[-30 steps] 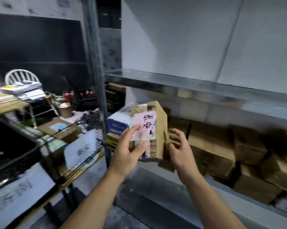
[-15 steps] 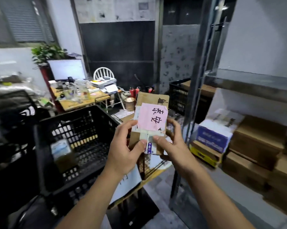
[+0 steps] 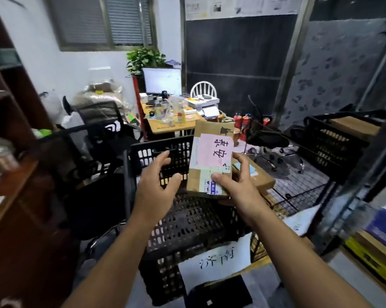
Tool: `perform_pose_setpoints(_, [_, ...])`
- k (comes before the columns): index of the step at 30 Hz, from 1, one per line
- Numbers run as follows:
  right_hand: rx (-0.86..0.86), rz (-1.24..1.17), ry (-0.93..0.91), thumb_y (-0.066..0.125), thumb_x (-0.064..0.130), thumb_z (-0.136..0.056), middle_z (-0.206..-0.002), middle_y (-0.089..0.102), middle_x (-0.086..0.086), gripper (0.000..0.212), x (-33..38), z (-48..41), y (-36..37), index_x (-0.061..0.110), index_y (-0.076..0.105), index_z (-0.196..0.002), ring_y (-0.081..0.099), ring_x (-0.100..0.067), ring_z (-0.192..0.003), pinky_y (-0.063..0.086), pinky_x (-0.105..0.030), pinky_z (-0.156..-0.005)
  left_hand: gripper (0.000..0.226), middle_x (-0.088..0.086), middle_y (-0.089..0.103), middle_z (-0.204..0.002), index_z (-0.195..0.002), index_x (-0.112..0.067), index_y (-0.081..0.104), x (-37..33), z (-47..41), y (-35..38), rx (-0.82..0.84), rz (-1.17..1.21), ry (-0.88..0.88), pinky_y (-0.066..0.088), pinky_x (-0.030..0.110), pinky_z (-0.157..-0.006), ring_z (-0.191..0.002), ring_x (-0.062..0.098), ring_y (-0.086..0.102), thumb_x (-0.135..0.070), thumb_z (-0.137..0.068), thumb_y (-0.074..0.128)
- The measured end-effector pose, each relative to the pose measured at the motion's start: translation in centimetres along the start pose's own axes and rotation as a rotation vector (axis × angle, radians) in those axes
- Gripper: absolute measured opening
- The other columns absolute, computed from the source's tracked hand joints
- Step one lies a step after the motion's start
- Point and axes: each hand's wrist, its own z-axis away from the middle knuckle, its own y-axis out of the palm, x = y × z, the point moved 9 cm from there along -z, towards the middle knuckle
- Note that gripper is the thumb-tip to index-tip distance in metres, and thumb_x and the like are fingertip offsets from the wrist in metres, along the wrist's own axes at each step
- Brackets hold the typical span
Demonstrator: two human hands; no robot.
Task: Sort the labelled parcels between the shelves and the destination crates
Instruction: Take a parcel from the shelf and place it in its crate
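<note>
The right hand [image 3: 238, 185] grips a cardboard parcel [image 3: 209, 134] by its lower right corner, thumb pressed on the front near the bottom edge and fingers wrapped round the right side and back. The parcel is held upright with its top tilted slightly away, in the air over the far right part of a black crate [image 3: 187, 218]. A pink label [image 3: 214, 150] with dark handwritten characters covers much of its front, and smaller printed stickers sit below it.

The left hand [image 3: 158, 183] holds nothing. Its fingers are spread and loosely bent, and it hovers just left of the parcel without touching it, also above the crate. A white sign [image 3: 218, 258] with handwriting hangs on the crate's near wall.

Behind the right hand a second parcel [image 3: 261, 176] lies flat on a wire shelf [image 3: 298, 185]. Farther right stands another black crate [image 3: 334, 138] with a cardboard box inside. Beyond are a cluttered table [image 3: 165, 127], a monitor [image 3: 163, 81] and a white chair [image 3: 204, 88].
</note>
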Motion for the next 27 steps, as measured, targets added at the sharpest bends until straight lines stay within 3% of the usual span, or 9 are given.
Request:
perform_pose_setpoints(3, [0.035,0.035,0.035,0.075,0.012,-0.09,-0.121,0.068,-0.001,0.073,-2.0,-3.9,1.6,0.039,0.034,-0.143,0.076,-0.015,-0.09,0.061,-0.042,-0.08,0.057,0.003,0.053,-0.138,-0.144,-0.016,0.046,3.8,-1.8,-1.1,0.036,-0.224,-0.032,0.036,0.034,-0.105,-0.13,0.021,0.045,-0.022,-0.092,0.067])
perform_pose_setpoints(7, [0.139,0.137,0.139,0.077,0.021,-0.09,-0.12,0.064,0.002,0.076,-5.5,-9.5,4.2,0.043,0.029,-0.145,0.075,-0.019,-0.09,0.057,-0.035,-0.068,0.061,0.004,0.049,-0.143,-0.145,-0.017,0.044,8.7,-3.6,-0.7,0.152,-0.486,-0.103,0.034,0.041,-0.112,-0.134,0.026,0.04,-0.028,-0.089,0.066])
perform_pose_setpoints(13, [0.223,0.225,0.284,0.074,0.026,-0.092,-0.122,0.062,-0.001,0.074,-11.7,-16.5,7.0,0.037,0.026,-0.147,0.069,-0.019,-0.092,0.052,-0.028,-0.056,0.065,0.0,0.036,-0.151,-0.149,-0.024,0.038,15.2,-6.1,-1.6,0.217,-0.685,-0.363,0.029,0.043,-0.114,-0.139,0.026,0.027,-0.039,-0.089,0.061])
perform_pose_setpoints(18, [0.244,0.265,0.363,0.077,0.018,-0.088,-0.127,0.063,-0.011,0.073,-17.8,-20.8,8.4,0.025,0.032,-0.145,0.065,-0.028,-0.11,0.051,-0.037,-0.096,0.063,-0.005,0.027,-0.156,-0.15,-0.027,0.035,18.0,-8.2,-1.5,0.262,-0.737,-0.454,0.025,0.043,-0.115,-0.144,0.021,0.017,-0.042,-0.093,0.057])
perform_pose_setpoints(20, [0.28,0.262,0.406,0.076,0.017,-0.089,-0.126,0.063,-0.009,0.073,-19.9,-21.8,9.3,0.027,0.032,-0.146,0.065,-0.025,-0.109,0.051,-0.036,-0.094,0.062,-0.005,0.026,-0.156,-0.15,-0.027,0.035,18.8,-9.4,-1.3,0.257,-0.741,-0.468,0.025,0.043,-0.114,-0.144,0.021,0.017,-0.04,-0.093,0.057])
perform_pose_setpoints(23, [0.295,0.23,0.46,0.073,0.012,-0.091,-0.108,0.067,-0.003,0.066,-22.5,-23.2,10.1,0.027,0.036,-0.144,0.068,-0.02,-0.094,0.057,-0.032,-0.08,0.063,-0.004,0.024,-0.157,-0.15,-0.026,0.035,19.7,-10.7,-0.4,0.264,-0.732,-0.49,0.024,0.043,-0.115,-0.145,0.021,0.015,-0.038,-0.092,0.057])
perform_pose_setpoints(27, [0.309,0.255,0.497,0.074,0.018,-0.092,-0.114,0.067,-0.004,0.072,-25.1,-24.4,10.3,0.03,0.033,-0.15,0.068,-0.023,-0.1,0.055,-0.051,-0.098,0.064,-0.004,0.018,-0.159,-0.15,-0.025,0.034,21.2,-10.9,0.5,0.263,-0.703,-0.542,0.026,0.043,-0.117,-0.144,0.022,0.014,-0.038,-0.092,0.058])
